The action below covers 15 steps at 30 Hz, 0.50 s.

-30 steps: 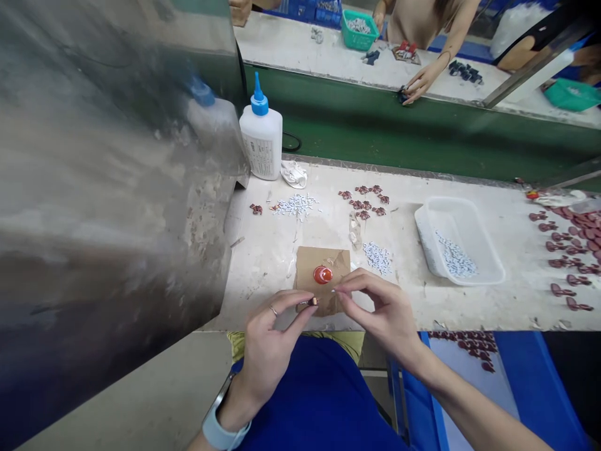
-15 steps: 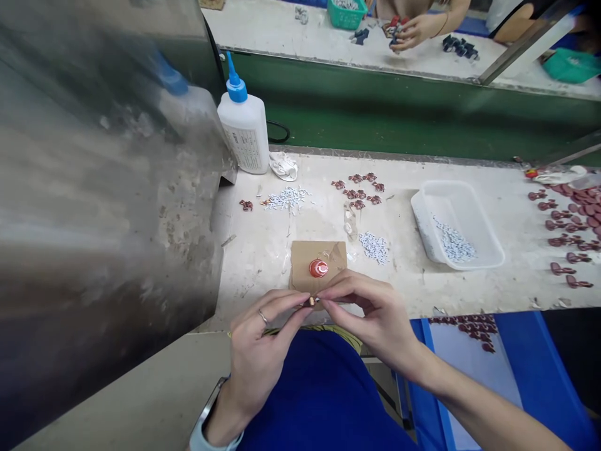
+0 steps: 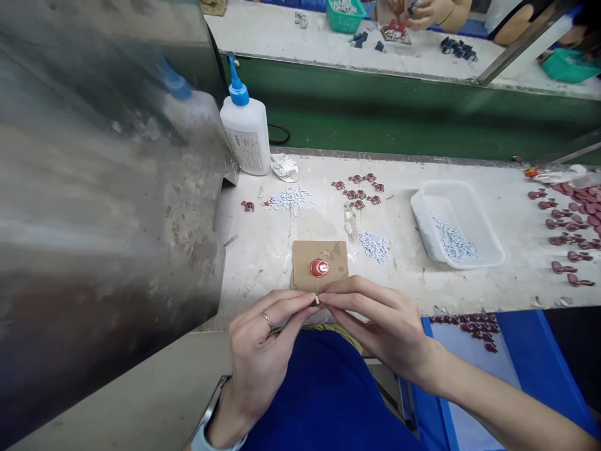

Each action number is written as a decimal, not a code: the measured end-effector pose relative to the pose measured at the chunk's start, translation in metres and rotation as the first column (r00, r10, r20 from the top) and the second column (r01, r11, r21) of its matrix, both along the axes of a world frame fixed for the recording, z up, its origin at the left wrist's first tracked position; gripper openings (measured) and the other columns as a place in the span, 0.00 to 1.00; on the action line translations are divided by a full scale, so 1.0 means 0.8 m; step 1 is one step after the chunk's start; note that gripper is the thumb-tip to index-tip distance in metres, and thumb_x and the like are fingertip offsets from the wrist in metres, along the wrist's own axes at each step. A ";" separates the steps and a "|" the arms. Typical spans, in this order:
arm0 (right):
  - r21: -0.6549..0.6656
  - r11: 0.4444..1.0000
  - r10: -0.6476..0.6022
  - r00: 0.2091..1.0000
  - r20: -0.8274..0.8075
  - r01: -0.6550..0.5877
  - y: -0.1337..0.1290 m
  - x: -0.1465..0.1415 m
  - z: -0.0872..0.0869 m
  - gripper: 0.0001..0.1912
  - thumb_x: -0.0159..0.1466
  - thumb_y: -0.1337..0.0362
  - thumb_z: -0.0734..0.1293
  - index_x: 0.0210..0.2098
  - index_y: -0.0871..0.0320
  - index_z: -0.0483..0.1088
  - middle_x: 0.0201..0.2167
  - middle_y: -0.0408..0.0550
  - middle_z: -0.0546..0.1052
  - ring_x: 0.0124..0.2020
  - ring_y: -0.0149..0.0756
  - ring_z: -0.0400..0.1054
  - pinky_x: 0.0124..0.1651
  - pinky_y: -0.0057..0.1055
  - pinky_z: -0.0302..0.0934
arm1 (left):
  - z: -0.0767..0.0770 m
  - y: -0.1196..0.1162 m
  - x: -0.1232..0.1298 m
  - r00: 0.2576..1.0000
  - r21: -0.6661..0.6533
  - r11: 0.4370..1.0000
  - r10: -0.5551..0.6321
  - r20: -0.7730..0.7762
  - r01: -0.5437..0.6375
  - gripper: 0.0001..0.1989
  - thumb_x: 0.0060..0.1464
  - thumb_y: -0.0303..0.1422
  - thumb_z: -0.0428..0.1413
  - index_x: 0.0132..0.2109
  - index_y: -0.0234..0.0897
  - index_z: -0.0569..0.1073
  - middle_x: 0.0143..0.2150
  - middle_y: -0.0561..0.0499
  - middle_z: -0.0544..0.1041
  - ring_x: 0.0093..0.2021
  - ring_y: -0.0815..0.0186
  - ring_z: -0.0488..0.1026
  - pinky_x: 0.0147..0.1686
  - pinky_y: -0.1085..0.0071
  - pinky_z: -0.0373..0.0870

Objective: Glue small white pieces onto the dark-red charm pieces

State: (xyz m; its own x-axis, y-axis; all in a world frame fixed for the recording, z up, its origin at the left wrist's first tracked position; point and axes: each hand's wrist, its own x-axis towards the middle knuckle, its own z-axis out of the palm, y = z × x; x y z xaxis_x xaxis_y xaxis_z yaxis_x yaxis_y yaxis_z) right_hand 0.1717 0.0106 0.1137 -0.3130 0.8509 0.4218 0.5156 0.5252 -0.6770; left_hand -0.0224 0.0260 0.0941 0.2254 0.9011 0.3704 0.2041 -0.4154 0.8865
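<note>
Bench [image 3: 263,263]: glue bottle [image 3: 245,134] at back edge, left of centre. Cardboard square [image 3: 320,266] at front edge, centre, round piece [image 3: 320,268] on it. Plastic tray [image 3: 453,225] to its right, small white pieces [image 3: 454,243] inside. Shaped pieces [image 3: 561,241] in rows at right end.

Scuffed metal machine housing [image 3: 107,156], matt plastic glue bottle [image 3: 245,139]; rough brown cardboard [image 3: 305,269], glossy red dome [image 3: 320,268]

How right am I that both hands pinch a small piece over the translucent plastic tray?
No: the head view shows the left hand and right hand pinching the small piece at the near edge of the cardboard square, not over the tray.
</note>
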 end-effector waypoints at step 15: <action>-0.226 0.961 0.067 0.929 -0.365 -0.158 0.000 -0.012 0.032 0.17 0.67 0.77 0.71 0.53 0.57 0.75 0.43 0.48 0.80 0.44 0.34 0.76 0.45 0.32 0.75 | 0.032 -0.009 -0.019 0.998 0.213 0.977 0.012 -0.055 0.000 0.19 0.55 0.15 0.64 0.52 0.33 0.77 0.48 0.54 0.83 0.48 0.74 0.81 0.55 0.80 0.78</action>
